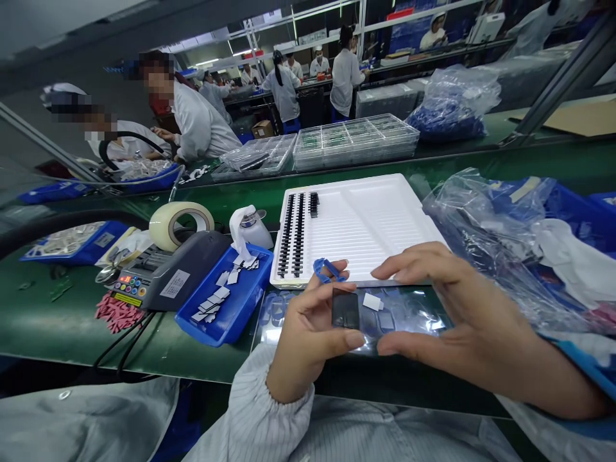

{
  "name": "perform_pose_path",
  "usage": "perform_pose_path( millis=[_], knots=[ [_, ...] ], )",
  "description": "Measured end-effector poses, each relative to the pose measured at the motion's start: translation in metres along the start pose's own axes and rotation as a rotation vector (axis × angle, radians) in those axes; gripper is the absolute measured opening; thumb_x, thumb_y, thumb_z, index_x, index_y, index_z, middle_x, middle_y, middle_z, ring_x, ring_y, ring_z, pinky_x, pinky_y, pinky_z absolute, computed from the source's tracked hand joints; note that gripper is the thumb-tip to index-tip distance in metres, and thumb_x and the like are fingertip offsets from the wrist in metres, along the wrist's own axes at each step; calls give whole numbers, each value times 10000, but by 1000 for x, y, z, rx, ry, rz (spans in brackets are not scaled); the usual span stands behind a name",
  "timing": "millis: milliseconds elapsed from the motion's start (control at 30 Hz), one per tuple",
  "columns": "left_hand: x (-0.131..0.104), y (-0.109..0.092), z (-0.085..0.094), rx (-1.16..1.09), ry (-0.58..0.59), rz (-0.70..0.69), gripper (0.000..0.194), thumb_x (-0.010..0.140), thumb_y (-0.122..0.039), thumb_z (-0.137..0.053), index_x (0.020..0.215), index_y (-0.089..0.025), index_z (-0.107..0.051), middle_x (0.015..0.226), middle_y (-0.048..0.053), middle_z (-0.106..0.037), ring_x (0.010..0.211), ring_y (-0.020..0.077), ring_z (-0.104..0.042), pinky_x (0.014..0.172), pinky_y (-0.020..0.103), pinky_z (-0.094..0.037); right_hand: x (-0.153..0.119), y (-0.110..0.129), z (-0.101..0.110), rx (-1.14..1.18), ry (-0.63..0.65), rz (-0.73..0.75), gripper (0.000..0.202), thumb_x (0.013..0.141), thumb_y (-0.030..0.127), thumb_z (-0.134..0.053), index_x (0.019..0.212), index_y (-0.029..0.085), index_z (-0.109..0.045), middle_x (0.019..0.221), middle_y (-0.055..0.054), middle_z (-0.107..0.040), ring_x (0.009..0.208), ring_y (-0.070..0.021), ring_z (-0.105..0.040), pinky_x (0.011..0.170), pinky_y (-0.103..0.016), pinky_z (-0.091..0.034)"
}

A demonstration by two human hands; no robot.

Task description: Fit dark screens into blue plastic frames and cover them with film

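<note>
My left hand (308,327) grips a small black rectangular piece (345,309) between thumb and fingers, its flat face towards me. A blue plastic loop (328,271) sits at the fingertips of the same hand; whether it is worn or pinched I cannot tell. My right hand (447,308) is open just to the right, thumb and fingers wide apart with nothing between them. A small white tab (372,301) shows between the hands, above a clear plastic sheet (418,314). Behind them lies a white ribbed tray (366,224) with rows of black parts (292,237) at its left.
To the left stand a blue bin (228,321) of white-and-black pieces, a tape dispenser machine (178,276), a tape roll (180,224) and a white pump bottle (253,228). Pink strips (118,314) lie beside the machine. Clear bags (495,237) crowd the right. Co-workers sit beyond.
</note>
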State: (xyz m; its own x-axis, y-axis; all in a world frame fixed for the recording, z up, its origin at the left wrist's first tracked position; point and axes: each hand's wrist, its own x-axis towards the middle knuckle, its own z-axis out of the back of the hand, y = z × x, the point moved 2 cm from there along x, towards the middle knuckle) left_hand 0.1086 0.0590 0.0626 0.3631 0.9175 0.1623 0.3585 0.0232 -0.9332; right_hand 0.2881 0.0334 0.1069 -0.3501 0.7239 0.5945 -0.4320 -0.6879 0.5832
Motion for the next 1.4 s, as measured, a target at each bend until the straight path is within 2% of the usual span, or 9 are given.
perform_pose_path(
  millis=[267, 433, 667, 833, 933, 1033, 1167, 1300, 1400],
  knots=[
    [-2, 9, -7, -189, 127, 24, 432, 567, -298, -834, 980, -325, -710, 1327, -25, -519, 1304, 215, -372, 1052, 280, -350, -16, -1, -31, 333, -228, -74, 465, 748, 161, -731, 1092, 289, -446, 1032, -44, -601, 1019, -220, -558, 871, -402, -506],
    [-1, 14, -5, -170, 157, -21, 446, 558, -322, -839, 985, -318, -711, 1332, -10, -491, 1229, 203, -440, 1035, 289, -375, -16, 1, -35, 420, -290, -79, 459, 746, 128, -724, 1072, 300, -451, 980, -30, -618, 953, -209, -581, 832, -385, -514],
    [0, 17, 0, -67, 135, -110, 458, 541, -334, -839, 982, -296, -719, 1301, 25, -500, 1189, 218, -471, 1005, 310, -415, -16, 4, -29, 345, -265, -26, 465, 749, 96, -708, 1094, 276, -452, 992, -30, -593, 959, -185, -561, 813, -339, -499],
    [-2, 19, 2, 43, 70, -190, 468, 546, -310, -841, 996, -299, -714, 1309, 31, -483, 1209, 231, -465, 1021, 321, -411, -16, 1, -19, 272, -127, -243, 473, 737, 227, -739, 1109, 316, -461, 1045, -25, -565, 999, -204, -570, 836, -346, -525],
    [-2, 20, 3, 123, 41, -257, 459, 556, -370, -822, 998, -305, -713, 1285, 46, -492, 1202, 250, -475, 994, 352, -445, -16, -1, -20, 390, -38, -378, 416, 759, 286, -726, 1075, 346, -462, 1018, 6, -579, 968, -175, -595, 783, -291, -550],
    [-2, 19, 4, 198, 25, -304, 488, 530, -381, -829, 999, -320, -712, 1260, 46, -496, 1165, 244, -500, 967, 353, -468, -17, -2, -26, 522, -44, -430, 316, 811, 309, -676, 1046, 341, -467, 998, 17, -580, 959, -143, -598, 798, -256, -543],
    [-4, 20, 4, 267, -22, -360, 464, 561, -338, -828, 1009, -328, -706, 1239, 39, -498, 1174, 232, -486, 993, 358, -447, -20, -1, -29, 374, -132, -349, 412, 766, 310, -719, 1079, 330, -451, 1056, -1, -557, 1029, -172, -570, 848, -289, -525],
    [-6, 21, 4, 449, -115, -430, 518, 558, -215, -837, 1042, -327, -690, 1275, 50, -457, 1203, 271, -449, 943, 397, -483, -17, 9, -24, 93, -93, -136, 514, 747, 236, -732, 1151, 260, -415, 1121, -44, -553, 1086, -190, -524, 896, -302, -492],
    [-8, 20, 2, 585, -133, -493, 518, 578, -204, -825, 1060, -325, -681, 1260, 59, -446, 1183, 287, -454, 914, 429, -487, -11, 16, -20, -125, -35, 26, 428, 793, 179, -672, 1140, 207, -422, 1082, -59, -594, 1081, -199, -508, 898, -324, -478]
  ],
)
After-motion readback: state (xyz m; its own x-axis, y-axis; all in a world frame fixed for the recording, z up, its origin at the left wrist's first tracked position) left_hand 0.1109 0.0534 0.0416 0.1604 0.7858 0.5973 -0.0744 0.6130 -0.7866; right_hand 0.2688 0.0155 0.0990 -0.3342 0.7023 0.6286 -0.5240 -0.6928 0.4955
